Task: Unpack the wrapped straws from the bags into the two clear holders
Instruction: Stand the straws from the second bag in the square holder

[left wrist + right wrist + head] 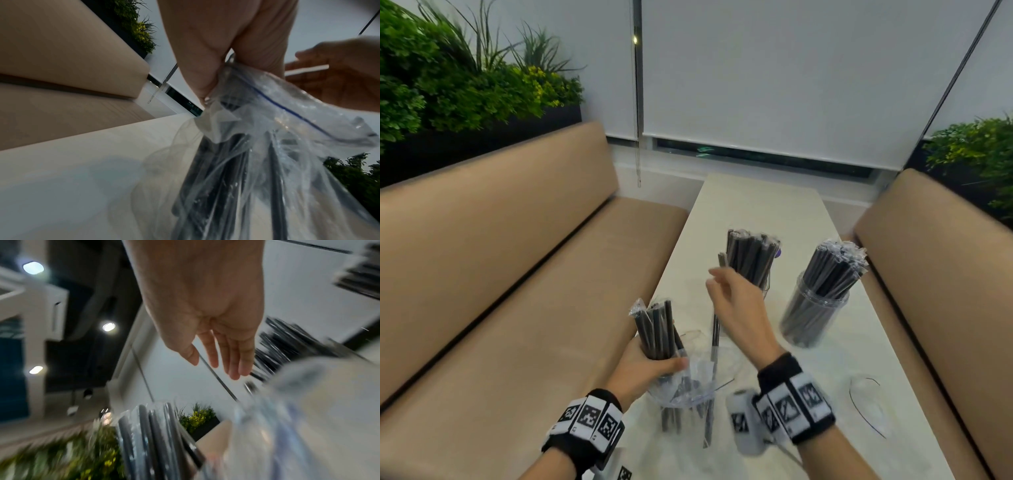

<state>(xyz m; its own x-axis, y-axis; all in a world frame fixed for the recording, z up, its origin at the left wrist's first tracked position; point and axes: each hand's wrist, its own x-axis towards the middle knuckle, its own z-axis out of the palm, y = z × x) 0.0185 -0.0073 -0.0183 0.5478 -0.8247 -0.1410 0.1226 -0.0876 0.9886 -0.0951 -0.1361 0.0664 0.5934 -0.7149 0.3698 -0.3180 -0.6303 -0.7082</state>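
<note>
My left hand grips a bundle of black wrapped straws that sticks up out of a clear zip bag. The left wrist view shows that hand bunching the bag at its mouth. One single straw stands up from the bag behind my right hand. That hand hovers above the bag with fingers straight and nothing pinched, as the right wrist view of the right hand confirms. Two clear holders stand further back, the middle holder and the right holder, both packed with straws.
The white table is narrow, with tan bench seats on both sides. An empty flat bag lies at the right near the table's edge. Planters with green foliage stand behind the benches.
</note>
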